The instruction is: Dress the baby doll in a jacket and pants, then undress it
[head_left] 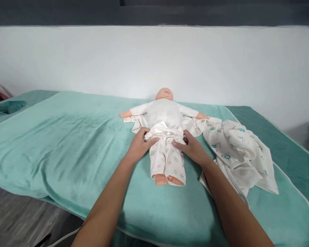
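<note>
A baby doll [164,111] lies on its back, arms spread wide and head toward the wall. White printed baby pants [167,157] cover its legs, with the feet showing at the cuffs. My left hand [141,144] grips the waistband on one side, thumb on top. On the other side, my right hand [189,145] pinches the waistband the same way. White cloth is bunched at the doll's waist, between my hands. An open white garment [139,122] is spread beneath its torso and arms.
A crumpled white cloth with teal prints [238,151] lies to the right, close to my right forearm. The teal blanket [67,137] covers the bed, which stands against a white wall [92,61]. A cable [64,236] hangs near the front edge.
</note>
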Demonstrator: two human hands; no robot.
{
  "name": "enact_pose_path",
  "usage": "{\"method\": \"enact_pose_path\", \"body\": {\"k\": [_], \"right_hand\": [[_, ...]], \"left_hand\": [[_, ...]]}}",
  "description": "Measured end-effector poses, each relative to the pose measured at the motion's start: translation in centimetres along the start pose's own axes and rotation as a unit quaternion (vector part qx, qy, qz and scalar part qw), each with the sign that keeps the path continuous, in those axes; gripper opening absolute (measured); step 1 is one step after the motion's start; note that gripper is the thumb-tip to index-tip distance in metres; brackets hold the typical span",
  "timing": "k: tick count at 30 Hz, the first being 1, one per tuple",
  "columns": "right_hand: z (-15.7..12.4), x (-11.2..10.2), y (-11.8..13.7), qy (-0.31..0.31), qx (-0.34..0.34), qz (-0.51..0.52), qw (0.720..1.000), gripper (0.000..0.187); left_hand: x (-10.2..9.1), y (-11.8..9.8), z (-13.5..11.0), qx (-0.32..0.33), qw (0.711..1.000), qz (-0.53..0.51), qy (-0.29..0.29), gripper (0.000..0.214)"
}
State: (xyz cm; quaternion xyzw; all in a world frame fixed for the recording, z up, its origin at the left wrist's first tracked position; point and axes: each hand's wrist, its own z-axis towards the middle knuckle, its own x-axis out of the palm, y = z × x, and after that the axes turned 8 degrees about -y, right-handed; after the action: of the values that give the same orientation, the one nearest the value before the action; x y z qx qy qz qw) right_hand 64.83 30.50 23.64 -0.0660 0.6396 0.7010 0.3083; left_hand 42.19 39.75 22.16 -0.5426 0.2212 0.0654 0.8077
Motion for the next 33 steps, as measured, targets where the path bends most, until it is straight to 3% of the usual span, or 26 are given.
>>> {"method": "enact_pose_path", "body": {"k": [2,5,11,17,21,25,28,30,33], "right_hand": [[-0.8,-0.4,0.4,0.048,0.004,0.039,0.998,0.043],[-1.8,-0.6,0.5,0.078,0.010,0.086,0.993,0.042],[-2.2,-0.6,-0.8,0.014,-0.004,0.093,0.996,0.040],[-2.3,-0.4,-0.6,0.063,0.057,0.132,0.988,0.036],[-2.4,-0.4,-0.5,0.089,0.054,0.120,0.987,0.037],[-3.7,-0.8,0.3,0.136,0.007,0.151,0.979,0.070],[-5.2,-0.9,1.5,0.123,-0.026,0.131,0.983,0.092],[-6.1,-0.6,2.0,0.094,-0.022,0.121,0.988,0.089],[-6.6,0.1,1.8,0.052,0.012,0.111,0.992,0.063]], "left_hand": [[-0.3,-0.1,-1.1,-0.010,1.000,-0.009,0.018,0.047],[-0.4,-0.3,-2.2,0.026,0.999,0.010,0.019,0.041],[-0.2,-0.2,-2.6,0.085,0.995,0.044,-0.011,0.048],[-0.1,0.2,-2.8,0.047,0.996,0.071,-0.004,0.049],[-0.3,0.2,-2.6,0.013,0.999,0.042,0.016,0.043],[-0.5,0.0,-3.1,-0.015,0.999,-0.010,0.031,0.042],[-0.6,-0.1,-4.0,-0.025,0.997,-0.065,0.036,0.053],[-0.6,-0.1,-4.5,-0.002,0.997,-0.072,0.028,0.047],[-0.7,-0.3,-5.0,0.045,0.997,-0.056,0.023,0.036]]}}
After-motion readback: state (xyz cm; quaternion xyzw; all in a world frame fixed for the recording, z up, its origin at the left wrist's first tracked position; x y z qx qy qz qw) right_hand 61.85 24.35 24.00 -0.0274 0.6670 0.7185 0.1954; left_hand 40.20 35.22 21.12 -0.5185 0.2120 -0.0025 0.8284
